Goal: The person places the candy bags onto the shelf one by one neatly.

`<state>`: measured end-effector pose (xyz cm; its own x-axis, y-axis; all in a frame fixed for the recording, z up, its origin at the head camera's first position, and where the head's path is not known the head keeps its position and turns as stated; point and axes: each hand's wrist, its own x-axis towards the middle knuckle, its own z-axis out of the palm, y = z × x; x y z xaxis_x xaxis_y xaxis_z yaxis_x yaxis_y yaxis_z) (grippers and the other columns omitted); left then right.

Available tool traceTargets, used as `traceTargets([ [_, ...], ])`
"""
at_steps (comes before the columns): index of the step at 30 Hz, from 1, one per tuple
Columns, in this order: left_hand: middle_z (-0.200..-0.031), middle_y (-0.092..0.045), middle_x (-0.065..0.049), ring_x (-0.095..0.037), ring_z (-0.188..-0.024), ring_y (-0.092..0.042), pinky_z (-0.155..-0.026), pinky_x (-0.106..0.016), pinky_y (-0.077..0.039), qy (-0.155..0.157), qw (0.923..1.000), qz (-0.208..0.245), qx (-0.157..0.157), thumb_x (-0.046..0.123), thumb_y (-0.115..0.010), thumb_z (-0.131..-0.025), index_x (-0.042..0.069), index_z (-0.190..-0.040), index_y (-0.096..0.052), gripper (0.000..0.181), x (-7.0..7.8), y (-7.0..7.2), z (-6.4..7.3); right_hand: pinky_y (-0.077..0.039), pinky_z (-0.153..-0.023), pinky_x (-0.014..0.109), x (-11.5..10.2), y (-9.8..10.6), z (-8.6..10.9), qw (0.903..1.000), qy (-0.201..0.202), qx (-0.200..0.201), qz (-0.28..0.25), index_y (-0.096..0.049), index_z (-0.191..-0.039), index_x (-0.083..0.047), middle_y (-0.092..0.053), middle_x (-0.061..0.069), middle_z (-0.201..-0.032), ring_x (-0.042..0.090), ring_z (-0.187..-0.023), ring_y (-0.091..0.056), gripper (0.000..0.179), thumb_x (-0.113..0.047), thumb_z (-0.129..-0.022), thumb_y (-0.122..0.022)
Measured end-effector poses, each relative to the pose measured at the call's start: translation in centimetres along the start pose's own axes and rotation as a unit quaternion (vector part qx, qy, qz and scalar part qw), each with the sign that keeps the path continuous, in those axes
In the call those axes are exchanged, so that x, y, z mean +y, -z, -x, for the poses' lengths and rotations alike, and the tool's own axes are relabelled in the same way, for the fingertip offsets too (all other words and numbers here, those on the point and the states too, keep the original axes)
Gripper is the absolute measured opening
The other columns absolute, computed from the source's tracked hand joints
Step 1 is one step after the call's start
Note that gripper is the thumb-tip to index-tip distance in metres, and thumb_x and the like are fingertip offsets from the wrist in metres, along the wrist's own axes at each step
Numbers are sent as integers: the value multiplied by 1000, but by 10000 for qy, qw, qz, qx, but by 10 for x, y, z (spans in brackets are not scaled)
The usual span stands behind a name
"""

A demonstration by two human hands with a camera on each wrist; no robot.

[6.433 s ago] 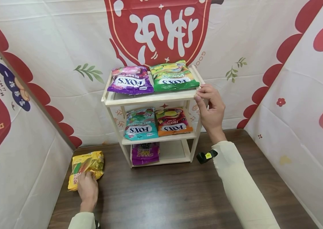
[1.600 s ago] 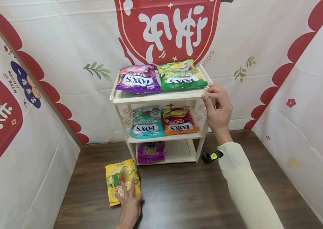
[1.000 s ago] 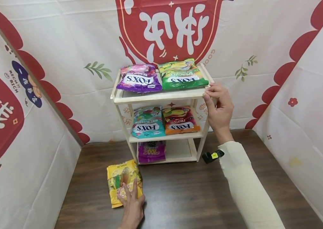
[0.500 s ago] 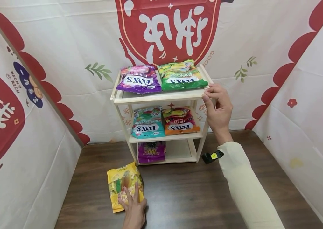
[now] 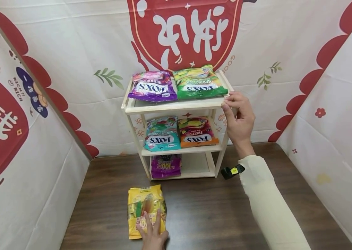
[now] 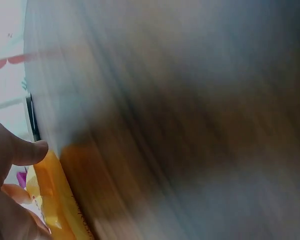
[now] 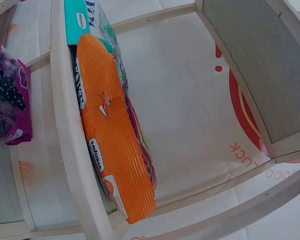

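My left hand lies on the lower part of a yellow candy bag, which rests on the table before the shelf's left side. Its fingers are spread and fairly straight over the bag's front. In the left wrist view, the thumb touches the edge of the yellow bag. My right hand pinches the top right front corner of a small wooden three-tier shelf between thumb and fingers. The right wrist view looks into the shelf; the right hand is out of sight there.
Purple and green candy bags lie on the top tier. Teal and orange-red bags fill the middle one. A purple grape bag sits at the bottom left. Printed cloth walls enclose the table.
The yellow bag, formerly at the table's left edge, has come right and nearer under my left hand and now lies straighter. My right hand keeps its hold on the shelf corner.
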<state>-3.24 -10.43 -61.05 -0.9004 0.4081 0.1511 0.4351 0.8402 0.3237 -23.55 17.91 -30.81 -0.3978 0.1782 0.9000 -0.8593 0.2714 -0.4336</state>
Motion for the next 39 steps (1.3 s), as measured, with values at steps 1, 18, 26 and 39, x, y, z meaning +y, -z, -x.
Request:
traceTargets([
  [1, -151, -22, -26, -71, -123, -9, -69, -91, -12, -58, 10000, -18, -59, 51, -66, -79, 17, -75, -59, 35, 2, -2, 0, -43, -102, 45, 0, 0, 0, 10000, 7, -3, -4, -58, -92, 17, -55, 34, -103, 38, -113, -51, 10, 11, -86, -62],
  [18, -149, -24, -30, -71, -122, -14, -68, -90, -17, -897, 9959, -59, 31, 66, -57, -79, 21, -74, -59, 45, 47, -24, -28, -44, -100, 46, 1, -4, -2, 9995, 132, 13, -276, -58, -89, 18, -55, 34, -99, 42, -109, -51, 8, 13, -84, -62],
  [26, -150, -24, -30, -71, -121, -18, -70, -90, -18, -947, 9944, -430, -171, 53, -65, -81, 19, -80, -65, 34, 64, -28, -39, -43, -101, 46, -1, -6, -1, 9997, 89, -13, -205, -58, -90, 18, -55, 35, -101, 41, -111, -51, 8, 15, -83, -61],
  [39, -149, -27, -25, -66, -122, -26, -75, -84, -28, -1057, 9873, -1139, -314, 35, -67, -82, 28, -89, -70, 11, 96, -38, -54, -43, -101, 45, -3, -1, 0, 10000, 36, 9, -77, -58, -90, 18, -55, 35, -101, 39, -112, -51, 7, 16, -83, -61],
])
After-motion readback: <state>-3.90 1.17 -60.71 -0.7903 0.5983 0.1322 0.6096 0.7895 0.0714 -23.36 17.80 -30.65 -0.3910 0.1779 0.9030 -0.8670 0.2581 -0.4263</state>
